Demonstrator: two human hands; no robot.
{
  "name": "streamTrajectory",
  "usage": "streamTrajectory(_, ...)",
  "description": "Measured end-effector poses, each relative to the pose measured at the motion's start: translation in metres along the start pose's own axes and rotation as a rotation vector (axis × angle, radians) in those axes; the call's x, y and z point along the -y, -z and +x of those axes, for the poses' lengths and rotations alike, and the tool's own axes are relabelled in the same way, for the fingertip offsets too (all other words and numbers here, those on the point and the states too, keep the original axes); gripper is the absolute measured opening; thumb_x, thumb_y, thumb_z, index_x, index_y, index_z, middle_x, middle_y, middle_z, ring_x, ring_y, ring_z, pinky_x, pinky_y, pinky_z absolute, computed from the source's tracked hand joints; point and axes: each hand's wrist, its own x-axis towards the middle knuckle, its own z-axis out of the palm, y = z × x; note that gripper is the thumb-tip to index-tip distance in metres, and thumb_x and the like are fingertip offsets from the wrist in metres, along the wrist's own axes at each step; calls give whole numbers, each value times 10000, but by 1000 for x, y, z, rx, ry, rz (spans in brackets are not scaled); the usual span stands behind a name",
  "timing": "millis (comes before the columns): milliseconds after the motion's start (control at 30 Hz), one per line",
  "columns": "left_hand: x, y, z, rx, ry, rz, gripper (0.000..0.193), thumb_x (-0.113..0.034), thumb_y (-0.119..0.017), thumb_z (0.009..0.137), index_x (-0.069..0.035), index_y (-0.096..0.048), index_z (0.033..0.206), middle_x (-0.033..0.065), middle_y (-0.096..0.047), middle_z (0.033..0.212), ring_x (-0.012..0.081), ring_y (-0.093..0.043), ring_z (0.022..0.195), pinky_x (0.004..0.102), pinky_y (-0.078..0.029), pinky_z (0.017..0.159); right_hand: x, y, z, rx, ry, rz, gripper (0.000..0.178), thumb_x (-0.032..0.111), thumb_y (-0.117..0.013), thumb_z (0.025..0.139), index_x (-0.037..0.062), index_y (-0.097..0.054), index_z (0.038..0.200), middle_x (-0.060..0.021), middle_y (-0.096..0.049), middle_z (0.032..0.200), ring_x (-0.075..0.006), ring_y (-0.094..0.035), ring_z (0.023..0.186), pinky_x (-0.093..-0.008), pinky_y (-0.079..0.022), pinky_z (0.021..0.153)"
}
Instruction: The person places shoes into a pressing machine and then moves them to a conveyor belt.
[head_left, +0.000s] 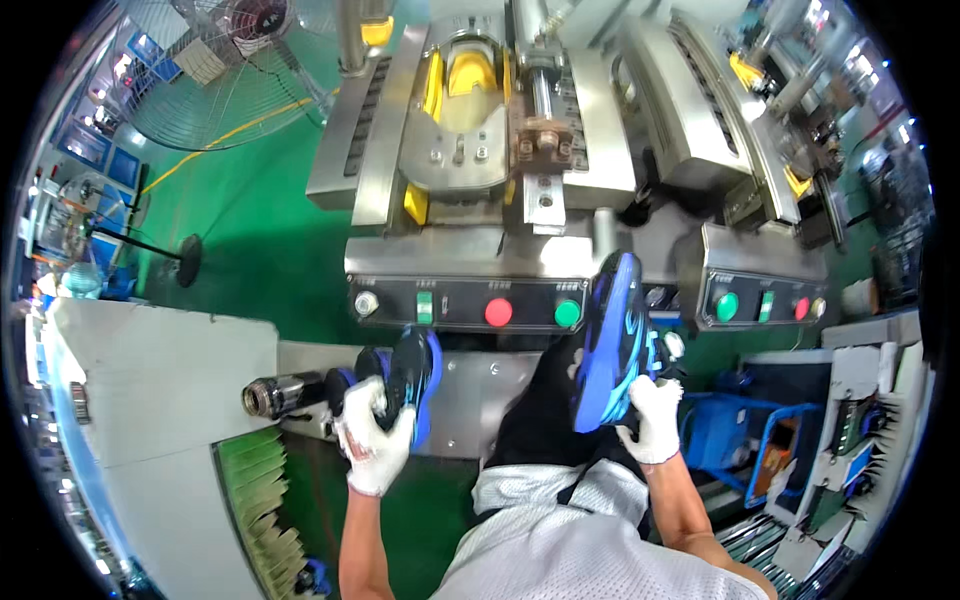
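Observation:
My left hand (375,440), in a white glove, is closed on a black shoe (402,370) with a blue-purple sole at its right side. Beside that shoe, partly hidden behind my fingers, sits another dark shoe piece (372,363) with purple edges. A white glove also covers my right hand (655,420), which grips the lower end of a black and bright blue sports shoe (618,330). This shoe is held upright with its blue-purple sole turned to the left, in front of the machine's panel. The right fingertips are partly hidden behind it.
Ahead stands a metal machine with yellow pads (472,72) and a control panel (460,303) with red and green buttons. A second panel (750,298) is to its right. A grey cabinet (165,380), a dark cylinder (283,395) and a fan (215,80) are at left; a blue cart (720,435) is at right.

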Motion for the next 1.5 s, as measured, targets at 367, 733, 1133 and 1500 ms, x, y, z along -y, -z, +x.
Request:
streamTrajectory(367, 120, -91, -107, 94, 187, -7, 709, -129, -913, 710, -5, -580, 1324, 234, -578, 1347, 429, -545, 1292, 515, -469, 1087, 117, -234, 243, 262, 319, -551, 177, 148, -778, 925, 105, -717, 1085, -37, -731, 978, -142, -693, 826, -351, -590, 752)
streamTrajectory(733, 124, -74, -88, 172, 279, -213, 499, -99, -868, 778, 43, -643, 1200, 265, -634, 1363, 468, -571, 1329, 498, -489, 1098, 50, -301, 499, -343, 515, -1684, 475, 305, -599, 893, 52, -725, 1275, -215, -680, 1374, -353, -684, 1239, -437, -547, 1049)
streamTrajectory(1133, 100, -67, -80, 158, 417, -324, 685, -48, -794, 895, 27, -500, 1510, 222, -578, 1489, 338, -579, 1341, 400, -451, 1152, 46, -308, 256, 215, 762, -1120, 722, 395, -609, 963, -102, -462, 1465, -348, -583, 1404, -416, -568, 1358, -410, -468, 1124)
streamTrajectory(1500, 78, -85, -85, 104, 497, -480, 696, 28, -767, 854, 22, -485, 1490, 220, -556, 1498, 348, -535, 1392, 447, -416, 1181, -90, -18, 172, 298, 1129, -1754, 886, 417, -829, 755, -86, -520, 1416, -356, -449, 1488, -526, -347, 1491, -561, -254, 1277)
